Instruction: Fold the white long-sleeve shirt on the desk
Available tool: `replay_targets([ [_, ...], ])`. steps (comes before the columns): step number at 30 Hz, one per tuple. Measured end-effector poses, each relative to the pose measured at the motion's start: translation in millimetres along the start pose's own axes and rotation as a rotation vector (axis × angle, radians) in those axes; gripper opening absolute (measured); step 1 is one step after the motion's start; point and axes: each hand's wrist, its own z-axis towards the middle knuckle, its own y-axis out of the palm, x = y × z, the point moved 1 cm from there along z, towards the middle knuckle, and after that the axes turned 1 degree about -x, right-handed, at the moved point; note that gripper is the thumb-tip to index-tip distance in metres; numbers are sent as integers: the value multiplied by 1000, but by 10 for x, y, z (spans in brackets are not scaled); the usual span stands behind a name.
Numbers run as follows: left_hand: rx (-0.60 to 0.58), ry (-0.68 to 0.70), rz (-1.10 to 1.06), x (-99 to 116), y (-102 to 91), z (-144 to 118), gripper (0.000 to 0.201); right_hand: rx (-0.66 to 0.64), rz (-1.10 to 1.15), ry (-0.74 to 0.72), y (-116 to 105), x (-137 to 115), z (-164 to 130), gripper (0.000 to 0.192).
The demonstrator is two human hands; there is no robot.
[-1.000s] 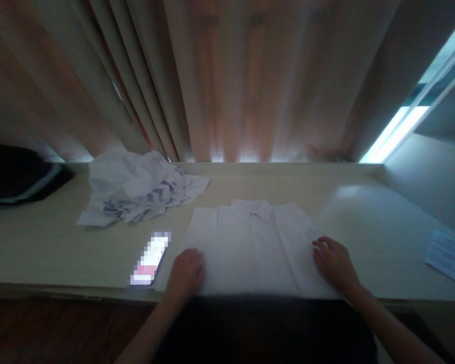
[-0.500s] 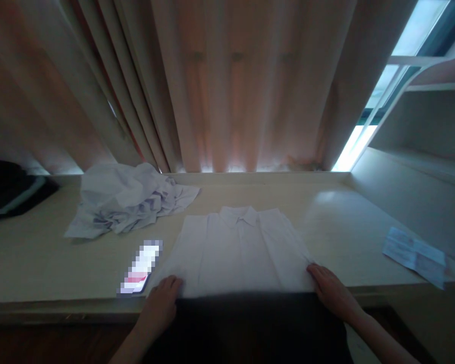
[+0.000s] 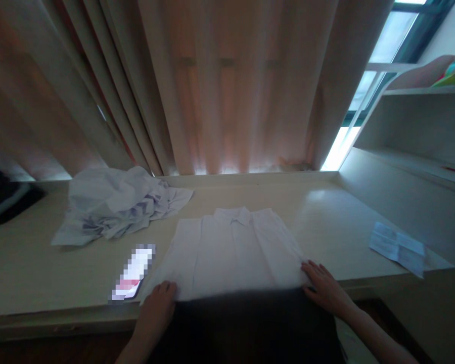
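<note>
A white collared shirt [image 3: 233, 247] lies flat on the pale desk [image 3: 41, 268], collar at the far side, its lower part hanging over the near edge. My left hand [image 3: 156, 309] rests on the shirt's lower left corner at the desk edge. My right hand [image 3: 323, 288] lies flat on the lower right corner, fingers spread on the cloth. Whether either hand pinches the fabric is not clear. A dark garment on my body hides the shirt's hem.
A crumpled pile of white cloth [image 3: 114, 207] lies at the back left. A lit phone [image 3: 132, 272] rests left of the shirt. A folded paper [image 3: 397, 247] sits at the right. Curtains [image 3: 220, 91] hang behind; a shelf unit [image 3: 413, 131] stands at right. A dark object [image 3: 3, 199] sits far left.
Both hands have slid toward me along the shirt's sides, from mid-shirt to its lower corners at the desk edge. The view has tilted up and to the right.
</note>
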Motion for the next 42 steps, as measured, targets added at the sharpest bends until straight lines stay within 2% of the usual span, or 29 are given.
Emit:
replay_targets([
  [5, 12, 2, -16, -23, -47, -20, 38, 16, -19, 42, -34, -186, 52, 55],
  [12, 63, 10, 66, -72, 171, 3, 38, 71, -96, 119, 44, -373, 83, 53],
  [18, 99, -33, 13, -67, 242, 19, 34, 120, -72, 130, 166, -369, 59, 51],
  [26, 153, -34, -5, -105, 361, 13, 30, 132, -55, 81, 192, -343, 10, 48],
  [30, 185, -47, -27, -97, 378, -5, 28, 180, -62, 108, 228, -372, -24, 43],
  [35, 271, -56, -29, -103, 439, -21, 28, 258, -42, 122, 244, -398, -53, 36],
  [39, 309, -60, -31, -109, 541, -28, 29, 263, -40, 104, 242, -379, -48, 35],
  [42, 359, -43, -17, -156, 513, -24, 35, 274, -9, 99, 263, -350, -43, 34],
])
